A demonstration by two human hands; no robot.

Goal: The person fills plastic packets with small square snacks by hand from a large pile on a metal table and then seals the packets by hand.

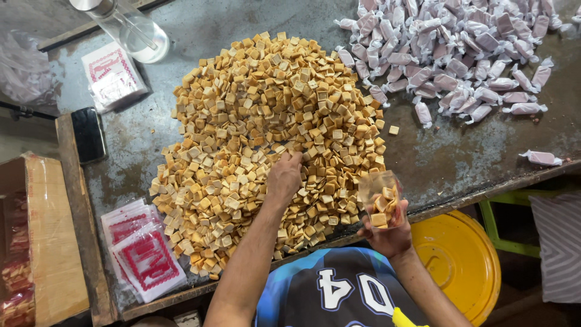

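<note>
Left hand [284,177]: fingers curled down into pile of square tan biscuits [266,139] on metal table [448,157]. Right hand [387,233]: clamped around clear plastic bag [380,197], part-filled with biscuits, at table edge.

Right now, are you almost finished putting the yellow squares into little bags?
Not nearly. The wrapped packets look done. My right hand holds a clear bag partly filled, while my left hand reaches into the square pieces. That big pile and the empty bags remain.
</note>
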